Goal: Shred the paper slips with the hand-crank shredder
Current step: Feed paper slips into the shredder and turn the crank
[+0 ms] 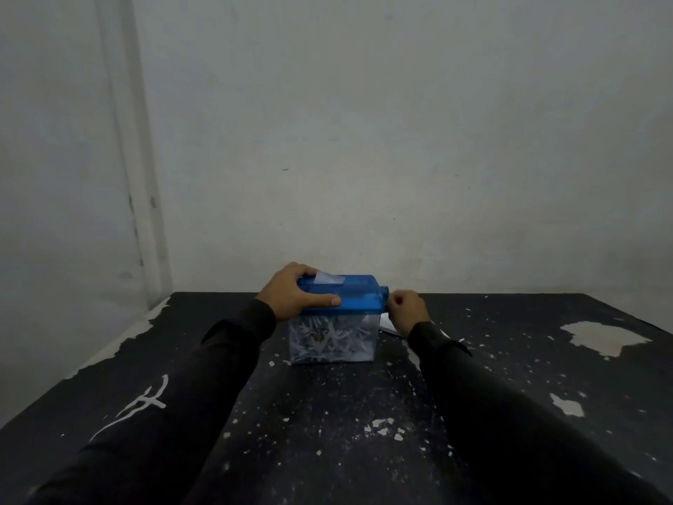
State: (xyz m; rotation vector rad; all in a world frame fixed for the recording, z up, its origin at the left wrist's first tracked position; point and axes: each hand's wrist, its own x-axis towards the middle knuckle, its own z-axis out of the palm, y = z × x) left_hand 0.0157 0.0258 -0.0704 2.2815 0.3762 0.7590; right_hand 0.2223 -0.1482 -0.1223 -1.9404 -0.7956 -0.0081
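A small hand-crank shredder [358, 295] with a blue lid and a clear bin stands near the back of the black table. The bin [333, 340] is packed with white paper shreds. A white paper slip [329, 278] sticks up out of the slot in the lid. My left hand [293, 293] grips the lid's left end, thumb along its front edge. My right hand [408, 309] is curled round the crank at the lid's right end; the crank itself is mostly hidden by the fingers. More white paper slips [389, 326] lie on the table behind my right wrist.
The black table [327, 413] is worn, with patches of missing paint [604, 337] and white flecks all over. A pale wall rises just behind the shredder, and another wall runs along the table's left edge.
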